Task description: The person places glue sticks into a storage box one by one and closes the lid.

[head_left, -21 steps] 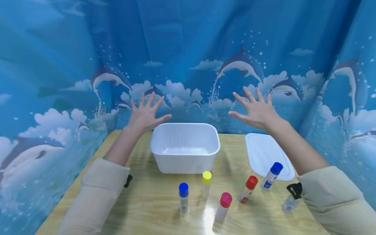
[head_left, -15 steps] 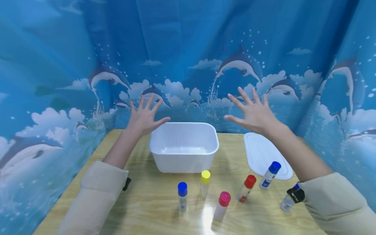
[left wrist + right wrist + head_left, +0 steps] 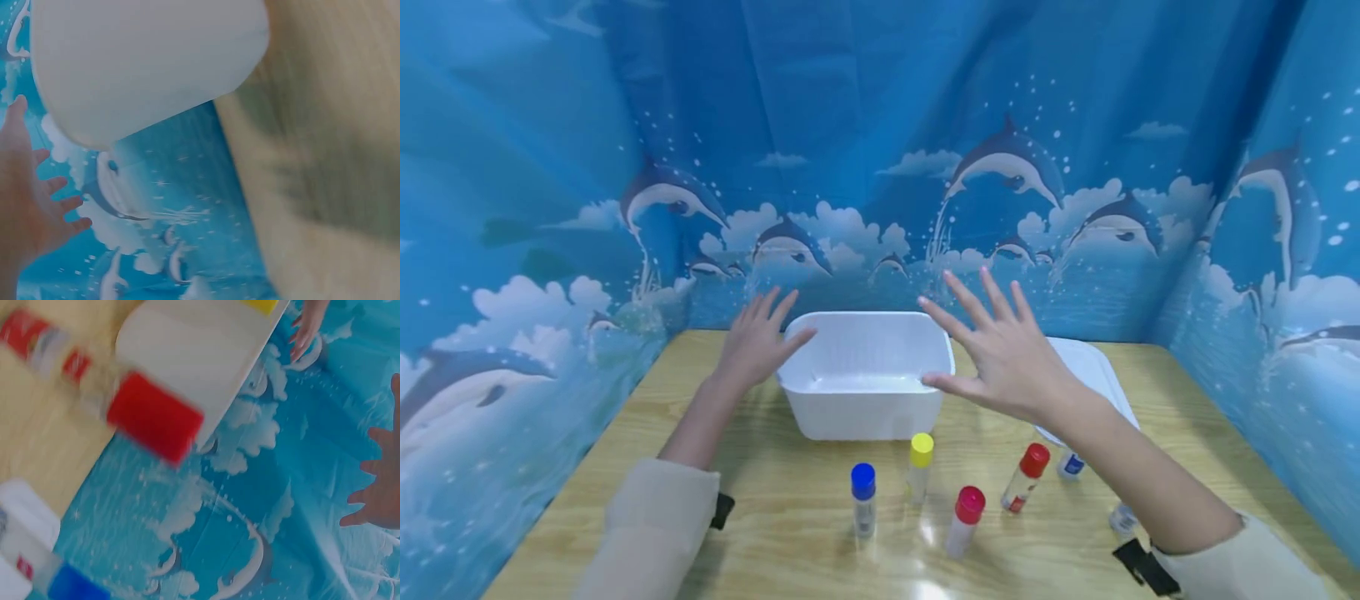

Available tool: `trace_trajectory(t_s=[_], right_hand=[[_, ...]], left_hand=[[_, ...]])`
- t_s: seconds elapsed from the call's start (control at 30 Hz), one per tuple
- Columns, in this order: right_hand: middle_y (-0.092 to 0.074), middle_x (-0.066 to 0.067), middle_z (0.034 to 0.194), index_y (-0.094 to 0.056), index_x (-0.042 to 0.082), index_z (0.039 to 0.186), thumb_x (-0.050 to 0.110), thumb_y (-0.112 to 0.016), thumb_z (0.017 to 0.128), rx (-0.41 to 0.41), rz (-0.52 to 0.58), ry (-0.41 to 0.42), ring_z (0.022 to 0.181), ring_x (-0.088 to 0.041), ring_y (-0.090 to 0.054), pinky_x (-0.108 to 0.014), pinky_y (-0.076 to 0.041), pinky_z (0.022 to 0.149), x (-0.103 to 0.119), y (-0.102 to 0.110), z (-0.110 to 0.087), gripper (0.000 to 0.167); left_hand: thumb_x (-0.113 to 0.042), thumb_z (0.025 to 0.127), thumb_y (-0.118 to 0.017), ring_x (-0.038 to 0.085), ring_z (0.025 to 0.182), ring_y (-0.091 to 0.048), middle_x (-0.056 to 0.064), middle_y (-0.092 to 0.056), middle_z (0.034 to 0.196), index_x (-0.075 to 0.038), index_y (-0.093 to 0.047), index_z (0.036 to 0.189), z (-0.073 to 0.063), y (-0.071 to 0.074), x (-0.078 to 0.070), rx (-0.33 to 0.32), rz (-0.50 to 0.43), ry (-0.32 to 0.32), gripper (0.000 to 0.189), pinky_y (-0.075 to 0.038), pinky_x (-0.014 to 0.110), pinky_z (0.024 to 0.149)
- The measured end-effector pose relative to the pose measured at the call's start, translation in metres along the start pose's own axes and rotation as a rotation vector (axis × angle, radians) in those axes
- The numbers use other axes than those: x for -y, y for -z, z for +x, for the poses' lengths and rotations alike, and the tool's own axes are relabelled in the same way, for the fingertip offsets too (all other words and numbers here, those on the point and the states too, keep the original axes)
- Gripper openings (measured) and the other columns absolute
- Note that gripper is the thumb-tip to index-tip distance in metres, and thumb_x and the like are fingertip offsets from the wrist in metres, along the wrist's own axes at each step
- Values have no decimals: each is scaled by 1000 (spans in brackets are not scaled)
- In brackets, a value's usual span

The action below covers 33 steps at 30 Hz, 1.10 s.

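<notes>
My left hand (image 3: 752, 346) is raised with fingers spread, just left of a white plastic tub (image 3: 865, 417) at the back of the table. The right hand (image 3: 1011, 367) hovers between the tub and a white lid (image 3: 1093, 367), its fingers spread too. Both hands hold nothing. In front of the tub stand small clear tubes with coloured caps: a blue-capped tube (image 3: 864, 500), a yellow-capped tube (image 3: 921, 471), a pinkish-red-capped tube (image 3: 966, 521) and a red-capped tube (image 3: 1025, 479). The red cap (image 3: 156, 419) looms large in the right wrist view. The tub (image 3: 150, 62) fills the top of the left wrist view.
My right forearm partly hides two more tubes, a blue-labelled tube (image 3: 1071, 463) and a clear tube (image 3: 1123, 520). It also covers part of the lid. Blue dolphin-print curtains (image 3: 820, 100) enclose the wooden table (image 3: 790, 533) at the back and sides.
Both hands have come down. The right hand has also moved left, towards the tub, while the left stays beside it. The tubes, tub and lid keep their places.
</notes>
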State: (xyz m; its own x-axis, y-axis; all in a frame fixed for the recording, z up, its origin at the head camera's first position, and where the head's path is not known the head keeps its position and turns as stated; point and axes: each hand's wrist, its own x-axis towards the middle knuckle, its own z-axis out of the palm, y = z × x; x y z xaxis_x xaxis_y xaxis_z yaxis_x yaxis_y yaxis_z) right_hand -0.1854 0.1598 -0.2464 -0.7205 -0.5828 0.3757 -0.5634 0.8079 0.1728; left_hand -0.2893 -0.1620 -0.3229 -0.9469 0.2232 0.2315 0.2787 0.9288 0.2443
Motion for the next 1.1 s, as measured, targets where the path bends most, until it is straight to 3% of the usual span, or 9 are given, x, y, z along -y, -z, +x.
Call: trace_trajectory(t_s=[0.17, 0.3, 0.4, 0.53, 0.6, 0.7, 0.87, 1.1], right_hand=[[-1, -5, 153, -21, 25, 148, 73, -27, 83, -55, 94, 67, 136, -35, 5, -58, -1, 105, 36, -11, -12, 81], [-4, -2, 153, -24, 23, 147, 72, -23, 84, -90, 187, 74, 137, -33, -1, -57, -9, 105, 67, -18, -23, 80], [-12, -2, 152, -28, 20, 146, 68, -29, 86, -140, 308, 64, 136, -30, -12, -55, -21, 103, 89, -23, -29, 76], [-29, -2, 146, -36, 15, 141, 53, -49, 89, -220, 572, 28, 129, -23, -32, -46, -39, 96, 114, -33, -34, 66], [-35, 0, 143, -40, 14, 138, 43, -58, 88, -217, 705, -16, 126, -18, -37, -42, -42, 94, 123, -41, -36, 61], [-39, 3, 140, -42, 15, 136, 37, -61, 88, -181, 817, -98, 125, -15, -38, -40, -42, 94, 132, -52, -40, 57], [-42, 5, 137, -42, 18, 136, 37, -59, 88, -173, 890, -190, 124, -15, -39, -42, -40, 96, 141, -70, -46, 54], [-47, -3, 130, -37, 17, 137, 28, -57, 91, -126, 1013, -330, 113, -21, -50, -43, -43, 92, 148, -89, -54, 51]], left_hand=[[-69, 85, -35, 41, 133, -13, 19, -12, 150, -12, -21, 147, -6, -16, 8, 10, -141, 42, 85, -14, 63, 101], [-60, 90, -39, 39, 134, -13, 18, -13, 150, -12, -20, 147, -8, -26, 11, 35, -263, 80, 77, -16, 63, 100], [-53, 92, -41, 39, 134, -13, 19, -13, 150, -12, -19, 147, -9, -31, 15, 50, -334, 92, 72, -17, 62, 101], [-57, 91, -41, 38, 134, -13, 17, -13, 150, -13, -18, 148, -11, -35, 21, 67, -397, 92, 75, -17, 61, 101], [-58, 90, -41, 37, 135, -13, 16, -13, 150, -13, -18, 148, -12, -36, 23, 79, -414, 83, 77, -16, 61, 102], [-59, 89, -42, 37, 135, -14, 16, -15, 150, -11, -18, 147, -14, -36, 27, 97, -417, 54, 79, -16, 59, 103], [-64, 86, -40, 36, 134, -15, 15, -17, 150, -12, -17, 148, -15, -33, 32, 136, -396, 28, 84, -17, 60, 102], [-68, 85, -37, 36, 135, -11, 13, -12, 151, -14, -14, 149, -14, -31, 34, 178, -354, 19, 86, -14, 60, 102]])
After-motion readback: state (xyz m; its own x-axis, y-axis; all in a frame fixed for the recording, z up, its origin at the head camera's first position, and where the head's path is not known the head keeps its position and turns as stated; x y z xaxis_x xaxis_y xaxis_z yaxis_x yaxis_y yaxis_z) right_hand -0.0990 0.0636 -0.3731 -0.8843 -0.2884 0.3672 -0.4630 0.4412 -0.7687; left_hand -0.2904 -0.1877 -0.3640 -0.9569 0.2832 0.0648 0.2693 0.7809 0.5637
